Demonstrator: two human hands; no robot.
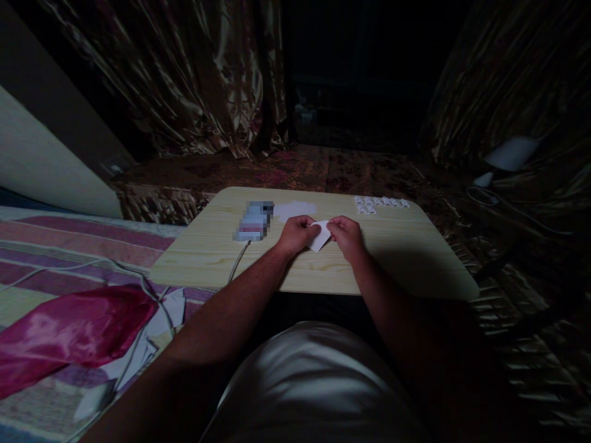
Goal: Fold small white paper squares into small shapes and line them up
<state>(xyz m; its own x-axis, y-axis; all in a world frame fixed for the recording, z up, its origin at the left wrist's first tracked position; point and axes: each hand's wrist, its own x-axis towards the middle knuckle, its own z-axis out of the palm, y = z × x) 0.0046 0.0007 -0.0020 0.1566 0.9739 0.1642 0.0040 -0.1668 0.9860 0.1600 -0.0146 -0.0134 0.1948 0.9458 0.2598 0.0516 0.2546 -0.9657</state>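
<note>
A small white piece of paper (319,237) is held above the wooden table (258,274), tilted with one corner pointing toward me. My left hand (296,234) pinches its left side, thumb on top. At its upper right edge, the fingers of my right hand (346,234) are closed on the same paper. Behind my left hand lie more white papers (295,210), spread flat on the table. Several small folded white paper pieces (381,202) sit in rows at the far right of the tabletop.
Left of my hands lies a blurred-out phone (253,223) with a cable (237,261) running off the near edge. A pink shiny cloth (83,332) rests on the striped bed (55,240). A lamp (514,154) stands at the far right, near dark patterned curtains (194,74).
</note>
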